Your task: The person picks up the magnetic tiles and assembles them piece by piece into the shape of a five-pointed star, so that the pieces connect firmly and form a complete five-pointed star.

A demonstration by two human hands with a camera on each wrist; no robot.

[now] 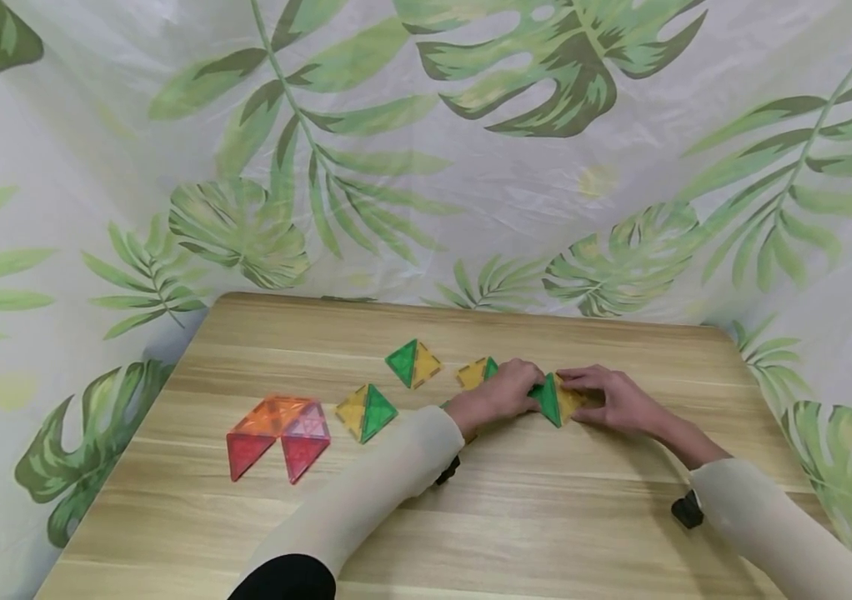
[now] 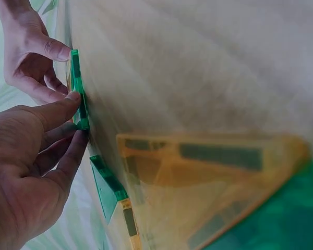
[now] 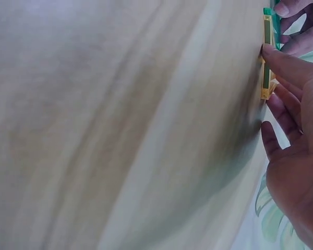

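On the wooden table, right of centre, a green triangular magnetic tile (image 1: 549, 402) and a yellow triangular magnetic tile (image 1: 568, 403) lie side by side, edges meeting. My left hand (image 1: 503, 392) pinches the green one between thumb and fingertips, as the left wrist view shows along the green tile's edge (image 2: 76, 73). From the other side my right hand (image 1: 612, 402) grips the yellow one; in the right wrist view its thumb is on the yellow tile's rim (image 3: 266, 79). Partly hidden behind the left hand is another yellow tile (image 1: 471, 373) joined to a green one (image 1: 491, 367).
Two more green-and-yellow pairs lie left of my hands: a back pair with a green tile (image 1: 401, 363) and a nearer pair with a yellow tile (image 1: 353, 412). Farther left sits an arch of orange tiles (image 1: 264, 416), red tiles (image 1: 248, 454) and a pinkish one (image 1: 309, 422). Leaf-patterned cloth (image 1: 366, 208) hangs behind the table.
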